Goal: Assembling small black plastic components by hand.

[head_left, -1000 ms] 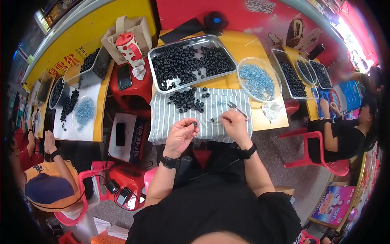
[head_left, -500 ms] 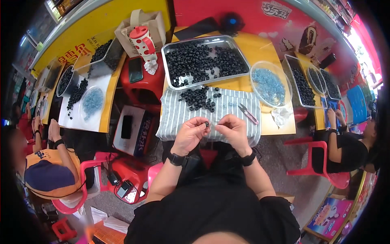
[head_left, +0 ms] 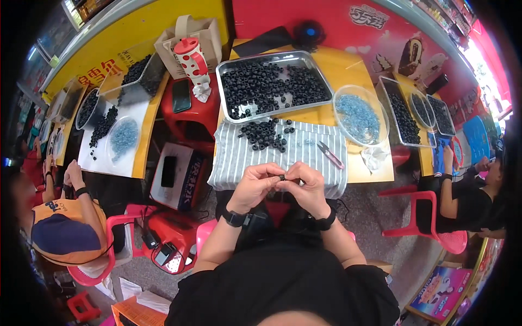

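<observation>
Pinches one small round black bead (head_left: 281, 177) in left hand (head_left: 251, 188) above near edge of grey-and-white striped cloth (head_left: 228, 157); now brings right hand (head_left: 309, 188) up to it, fingers narrow, hold unclear, suggesting two-handed work; beyond, leaves pink-handled metal snips (head_left: 333, 157) near cloth's right edge.

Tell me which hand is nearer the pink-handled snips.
Right. The right hand is just left of the snips and closer to the person's body, not touching them; the left hand is farther left, beyond the right hand.
</observation>
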